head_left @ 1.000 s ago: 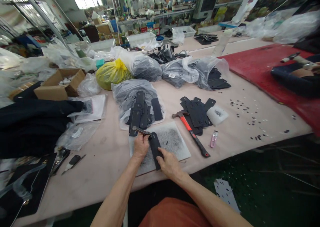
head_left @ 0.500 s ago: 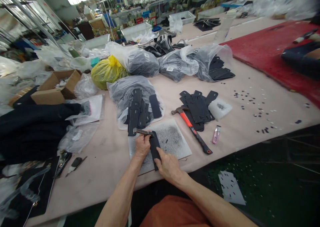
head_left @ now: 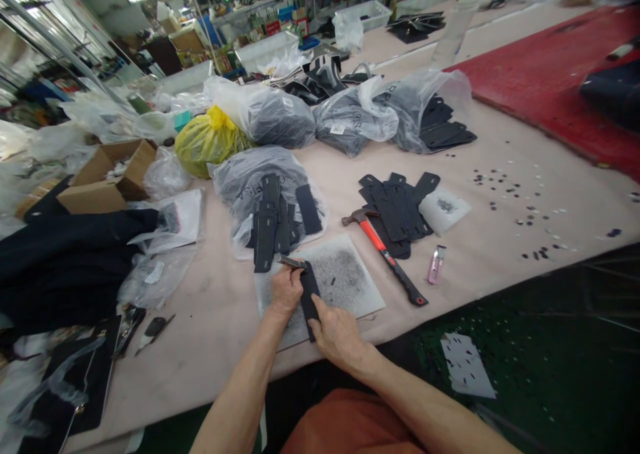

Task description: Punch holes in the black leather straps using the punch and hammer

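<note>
My left hand [head_left: 286,290] is closed around a metal punch [head_left: 291,262], whose working end meets the upper part of a black strip [head_left: 309,289]. My right hand [head_left: 336,327] grips the lower part of this strip, thumb and index finger at its edge. Beneath both lies a pale, scuffed cutting board [head_left: 357,277], with a small dark scrap on it. A claw hammer [head_left: 383,254] with a red and black handle rests to the right of the board. Further black pieces [head_left: 267,234] lie beyond the board on a plastic bag.
A pile of black pieces [head_left: 395,207], a white block [head_left: 444,211] and a pink box cutter [head_left: 437,265] lie on the right. Stuffed plastic bags [head_left: 287,121] line the back. At left are a cardboard box [head_left: 107,177] and dark cloth [head_left: 75,247]. Small scraps dot the right side.
The punch's outer end has swung a little to the right and looks shorter. Both hands stay in place on the punch and strip. The camera view has shifted slightly.
</note>
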`<move>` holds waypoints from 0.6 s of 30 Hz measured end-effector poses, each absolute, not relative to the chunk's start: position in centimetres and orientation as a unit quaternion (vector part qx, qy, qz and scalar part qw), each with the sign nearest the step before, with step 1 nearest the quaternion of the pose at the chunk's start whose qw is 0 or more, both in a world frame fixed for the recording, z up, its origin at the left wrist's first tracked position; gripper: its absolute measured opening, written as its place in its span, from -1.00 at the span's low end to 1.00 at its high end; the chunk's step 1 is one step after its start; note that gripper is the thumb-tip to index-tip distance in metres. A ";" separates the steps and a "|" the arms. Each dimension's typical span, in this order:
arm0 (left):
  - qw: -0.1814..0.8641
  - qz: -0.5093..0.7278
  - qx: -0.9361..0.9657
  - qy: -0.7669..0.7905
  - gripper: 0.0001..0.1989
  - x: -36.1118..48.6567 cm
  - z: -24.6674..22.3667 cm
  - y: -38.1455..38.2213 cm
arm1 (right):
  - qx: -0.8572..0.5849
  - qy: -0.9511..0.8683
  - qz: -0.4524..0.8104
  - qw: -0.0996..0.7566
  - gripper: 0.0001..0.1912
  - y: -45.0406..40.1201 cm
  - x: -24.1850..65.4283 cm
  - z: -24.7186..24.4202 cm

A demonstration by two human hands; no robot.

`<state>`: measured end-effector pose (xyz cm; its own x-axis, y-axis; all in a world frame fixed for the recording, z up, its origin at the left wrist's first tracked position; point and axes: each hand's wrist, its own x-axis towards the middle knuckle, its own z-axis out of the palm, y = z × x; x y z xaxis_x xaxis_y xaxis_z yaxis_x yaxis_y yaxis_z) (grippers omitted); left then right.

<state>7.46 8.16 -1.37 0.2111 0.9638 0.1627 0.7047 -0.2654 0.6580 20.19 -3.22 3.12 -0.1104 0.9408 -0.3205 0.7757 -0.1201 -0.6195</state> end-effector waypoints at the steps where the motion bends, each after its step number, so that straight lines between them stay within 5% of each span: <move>1: 0.219 0.271 0.752 0.560 -0.75 7.5 -1.4 8.2 | -0.656 -0.653 0.360 0.116 -0.40 -3.3 20.1 3.2; 5: 0.197 0.245 0.770 0.555 -0.75 7.9 -1.6 8.3 | -0.651 -0.657 0.353 0.141 -0.45 -2.9 21.4 3.8; 9: 0.198 0.258 0.766 0.554 -0.75 7.9 -1.8 8.2 | -0.710 -0.640 0.211 0.205 -0.60 -0.5 26.8 4.1; 13: 0.197 0.259 0.767 0.553 -0.79 7.8 -2.0 8.1 | -0.791 -0.595 0.092 0.108 -0.69 1.8 33.3 2.7; 15: 0.199 0.265 0.767 0.549 -0.80 7.8 -2.0 8.1 | -0.805 -0.575 0.117 0.092 -0.76 2.5 35.4 1.7; 18: 0.199 0.274 0.769 0.543 -0.80 7.7 -1.9 8.0 | -0.788 -0.507 0.287 0.196 -0.87 3.5 36.6 1.1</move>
